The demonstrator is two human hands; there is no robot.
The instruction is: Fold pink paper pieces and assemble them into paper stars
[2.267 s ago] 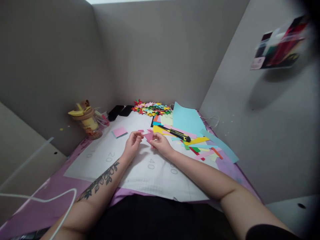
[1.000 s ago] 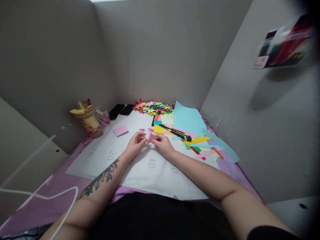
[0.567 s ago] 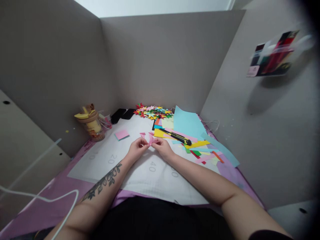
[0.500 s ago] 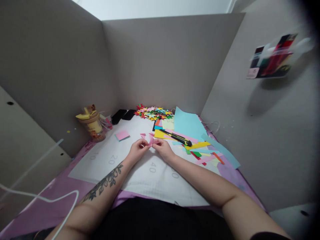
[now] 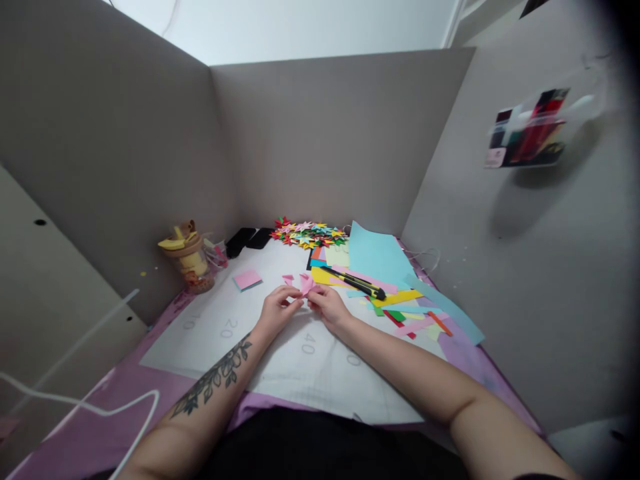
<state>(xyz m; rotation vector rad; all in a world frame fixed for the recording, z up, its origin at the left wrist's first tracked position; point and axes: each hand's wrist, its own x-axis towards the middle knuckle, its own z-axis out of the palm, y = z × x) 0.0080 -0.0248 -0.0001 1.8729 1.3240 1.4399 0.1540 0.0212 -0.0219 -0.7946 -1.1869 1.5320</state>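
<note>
Pink folded paper (image 5: 307,283) is held over the white sheet (image 5: 350,390): the left hand (image 5: 280,309) has fingers at its left edge, grip unclear; the right hand (image 5: 331,309) pinches its other side. Light, even pressure should keep folds crisp.

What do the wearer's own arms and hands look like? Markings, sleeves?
Left hand and right hand: ungloved. Left forearm: dark leafy-branch tattoo; visible right forearm: no tattoo. A black fabric sleeve edge barely shows on the right arm; left sleeve out of view.
</note>
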